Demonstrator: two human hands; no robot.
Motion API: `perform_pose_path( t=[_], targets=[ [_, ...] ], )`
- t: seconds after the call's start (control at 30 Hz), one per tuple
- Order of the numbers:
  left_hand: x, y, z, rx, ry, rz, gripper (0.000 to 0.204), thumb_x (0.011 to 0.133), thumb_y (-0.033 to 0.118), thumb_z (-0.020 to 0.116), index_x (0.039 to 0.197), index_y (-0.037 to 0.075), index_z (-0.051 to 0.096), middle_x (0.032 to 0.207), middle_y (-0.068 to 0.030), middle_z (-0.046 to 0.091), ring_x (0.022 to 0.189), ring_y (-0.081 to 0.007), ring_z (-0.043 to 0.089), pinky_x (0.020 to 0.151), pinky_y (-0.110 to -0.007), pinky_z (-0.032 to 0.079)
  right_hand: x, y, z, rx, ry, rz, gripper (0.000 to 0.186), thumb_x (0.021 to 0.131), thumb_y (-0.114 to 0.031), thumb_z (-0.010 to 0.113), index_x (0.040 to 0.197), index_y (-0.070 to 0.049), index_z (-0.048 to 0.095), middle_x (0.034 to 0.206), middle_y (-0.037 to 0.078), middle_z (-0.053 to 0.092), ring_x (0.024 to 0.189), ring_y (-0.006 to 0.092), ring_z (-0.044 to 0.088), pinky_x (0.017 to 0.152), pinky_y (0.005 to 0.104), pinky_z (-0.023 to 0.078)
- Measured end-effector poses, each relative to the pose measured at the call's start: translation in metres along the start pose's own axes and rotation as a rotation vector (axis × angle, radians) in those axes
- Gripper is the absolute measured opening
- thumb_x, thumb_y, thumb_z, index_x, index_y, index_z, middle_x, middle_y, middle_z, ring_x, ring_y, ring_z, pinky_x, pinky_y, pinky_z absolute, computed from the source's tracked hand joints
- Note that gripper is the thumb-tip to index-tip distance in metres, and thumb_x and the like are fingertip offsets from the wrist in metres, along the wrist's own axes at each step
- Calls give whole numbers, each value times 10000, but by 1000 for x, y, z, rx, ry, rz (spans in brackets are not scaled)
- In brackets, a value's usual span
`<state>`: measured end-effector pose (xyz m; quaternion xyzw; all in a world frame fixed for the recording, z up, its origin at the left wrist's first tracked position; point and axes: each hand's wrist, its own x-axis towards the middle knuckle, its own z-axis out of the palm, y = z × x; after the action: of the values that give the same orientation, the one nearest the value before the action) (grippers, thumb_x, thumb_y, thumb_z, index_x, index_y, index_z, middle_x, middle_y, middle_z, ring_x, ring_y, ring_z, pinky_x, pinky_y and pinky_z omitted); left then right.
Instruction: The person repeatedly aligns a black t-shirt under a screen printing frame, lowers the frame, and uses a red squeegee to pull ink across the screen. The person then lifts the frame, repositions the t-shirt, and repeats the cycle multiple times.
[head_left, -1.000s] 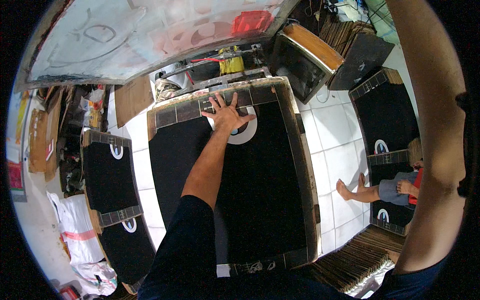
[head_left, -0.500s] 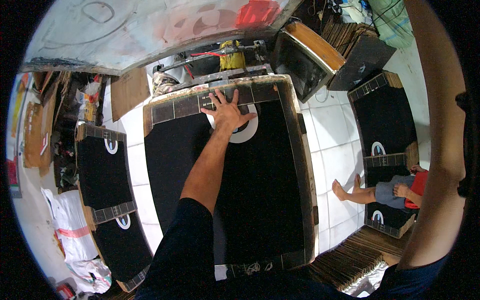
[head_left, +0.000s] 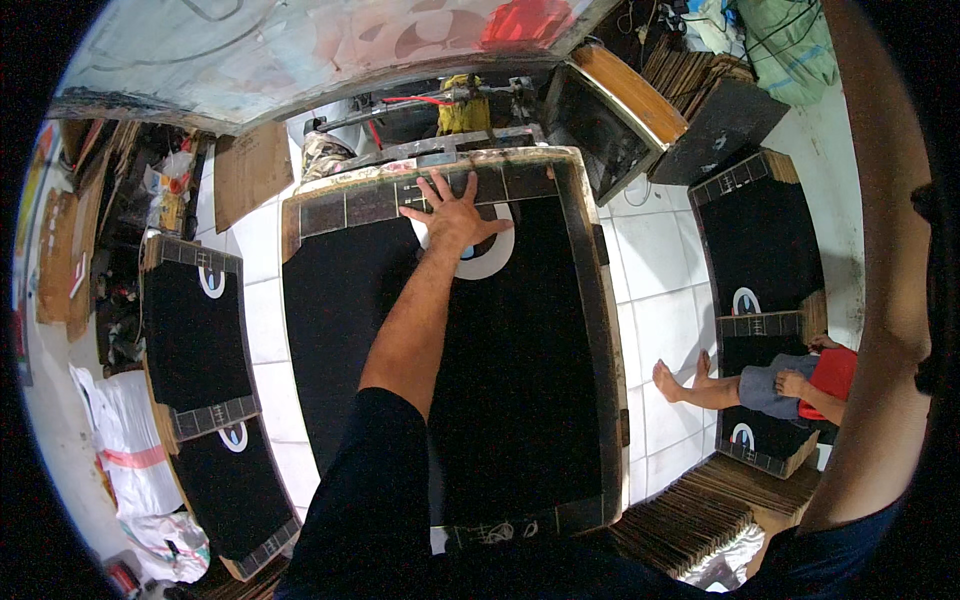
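Note:
My left hand [head_left: 452, 222] lies flat with its fingers spread on the far end of a black cloth [head_left: 520, 380]. Under and beside the palm shows a white ring print [head_left: 490, 266] with a bit of blue inside; the hand covers part of it. The cloth is stretched over a large board [head_left: 325, 212], whose dark border carries ruled lines. Above the far end a large pale panel [head_left: 300, 65] with grey and red smears is tilted up. My right forearm rises along the right rim, and the right hand is outside the picture.
Smaller boards with black cloth and ring prints stand at left [head_left: 200, 340] and right [head_left: 755, 235]. A person [head_left: 770, 385] in grey shorts sits at right. Stacked cardboard [head_left: 690, 515] lies near right, a boxy television [head_left: 615, 130] far right, white bundles [head_left: 140, 430] at left.
The whole view has shifted slightly, with the side boards and the seated person a little further left in the picture. My left hand stays spread on the same spot.

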<state>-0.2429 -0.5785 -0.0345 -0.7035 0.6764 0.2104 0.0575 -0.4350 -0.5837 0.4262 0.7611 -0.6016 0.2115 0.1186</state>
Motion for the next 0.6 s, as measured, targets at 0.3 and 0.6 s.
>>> perform_pose_path(
  t=[0.3, 0.6],
  targets=[
    [-4, 8, -5, -28, 17, -48, 1300, 660, 870, 712, 1675, 317, 118, 1699, -303, -51, 1536, -565, -111, 1028, -906, 34, 6, -6, -2, 10, 30, -5, 307, 986, -344, 474, 818, -140, 631, 787, 63, 622, 708, 187, 587, 564, 369, 461],
    [-8, 29, -11, 110, 137, 2, 1240, 704, 669, 828, 1671, 323, 134, 1700, -297, -50, 1546, -560, -40, 1091, -856, 83, 12, -8, 0, 14, 43, -13, 319, 990, -341, 469, 794, -144, 625, 758, 51, 619, 678, 173, 583, 536, 362, 460]
  ],
)
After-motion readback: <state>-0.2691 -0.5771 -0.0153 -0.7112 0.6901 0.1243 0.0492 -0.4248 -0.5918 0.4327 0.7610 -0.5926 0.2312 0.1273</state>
